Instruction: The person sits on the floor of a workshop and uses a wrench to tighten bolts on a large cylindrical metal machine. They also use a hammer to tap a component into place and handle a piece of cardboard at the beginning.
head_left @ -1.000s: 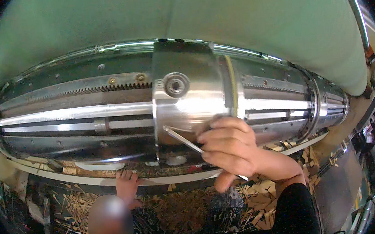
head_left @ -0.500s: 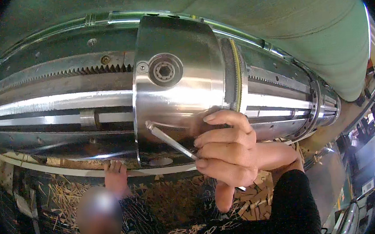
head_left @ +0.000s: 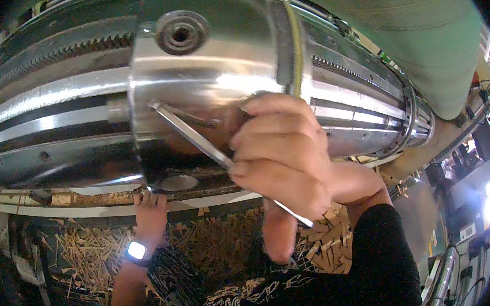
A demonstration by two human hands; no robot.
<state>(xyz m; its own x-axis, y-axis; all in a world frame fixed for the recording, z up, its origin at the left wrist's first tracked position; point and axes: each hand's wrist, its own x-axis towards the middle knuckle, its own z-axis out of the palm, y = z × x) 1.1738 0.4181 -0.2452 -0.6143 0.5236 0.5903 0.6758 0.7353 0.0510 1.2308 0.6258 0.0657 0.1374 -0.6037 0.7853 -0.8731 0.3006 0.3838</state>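
Observation:
My right hand is closed around a slim, shiny hex key, in front of the cylinder. One end of the key points up and left over the polished steel collar. Its other end sticks out below my fist. A round recessed bolt with a dark central socket sits in the collar, above the key's tip. Low on the left, my left hand rests with its fingers over the pale edge rail beneath the cylinder. Those fingertips are close to the collar's lower edge and partly hard to make out.
A long cylinder with bright bars and a toothed rack runs across the view. A large green roller lies beyond it. Wood scraps cover the floor below. Equipment stands at the right.
The collar and cylinder appear higher and further left in view. My right hand stays closed on the hex key, whose lower end now shows more. My left hand remains at the rail.

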